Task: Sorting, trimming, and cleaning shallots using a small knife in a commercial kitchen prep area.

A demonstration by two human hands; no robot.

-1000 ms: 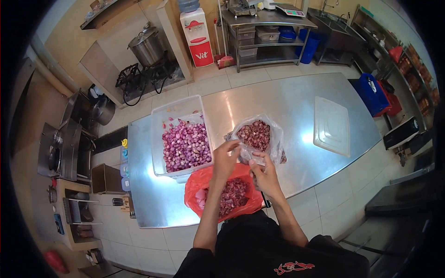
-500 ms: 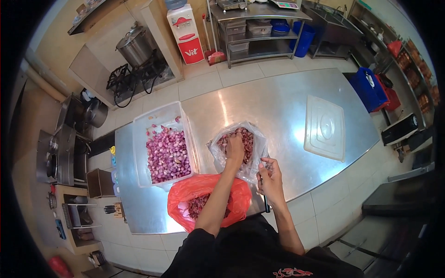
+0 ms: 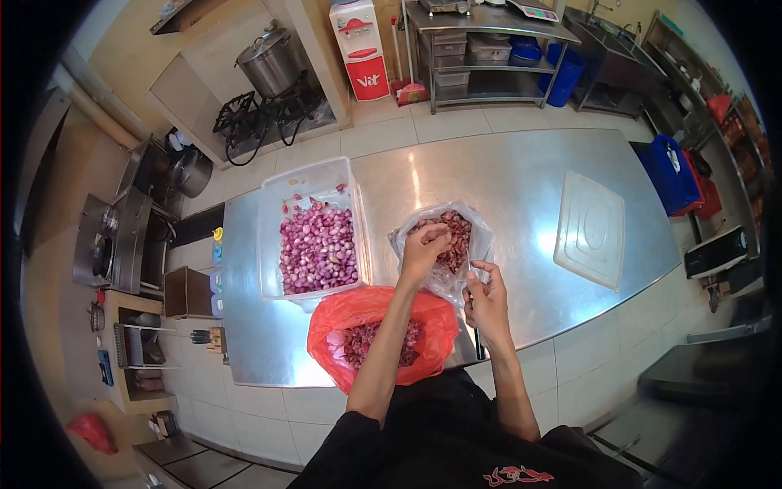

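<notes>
My left hand (image 3: 427, 248) is over the clear plastic bag (image 3: 482, 244) of unpeeled reddish-brown shallots (image 3: 458, 236). Its fingers are curled together, and whatever lies between them is too small or hidden to make out. To the right of that bag, my right hand (image 3: 487, 303) grips a knife (image 3: 479, 344), whose black handle shows below the palm and thin blade above the fingers. Close to my body, under my left forearm, sits a red plastic bag (image 3: 446, 326) with dark papery skins (image 3: 358, 344) in it. Peeled purple-pink shallots (image 3: 319, 244) fill much of a translucent tub (image 3: 269, 244) at the left.
The steel table (image 3: 521, 175) carries all of these. A translucent lid (image 3: 590, 232) lies flat on its right part. Beyond the table are a stove with a tall pot (image 3: 270, 69), a water dispenser (image 3: 360, 49) and a steel shelf table (image 3: 489, 33). Blue crates (image 3: 669, 175) stand at the right.
My left hand has drawn up out of the shallots toward the bag's near left side, fingers now curled. My right hand keeps its hold on the knife. The whole view has shifted slightly.
</notes>
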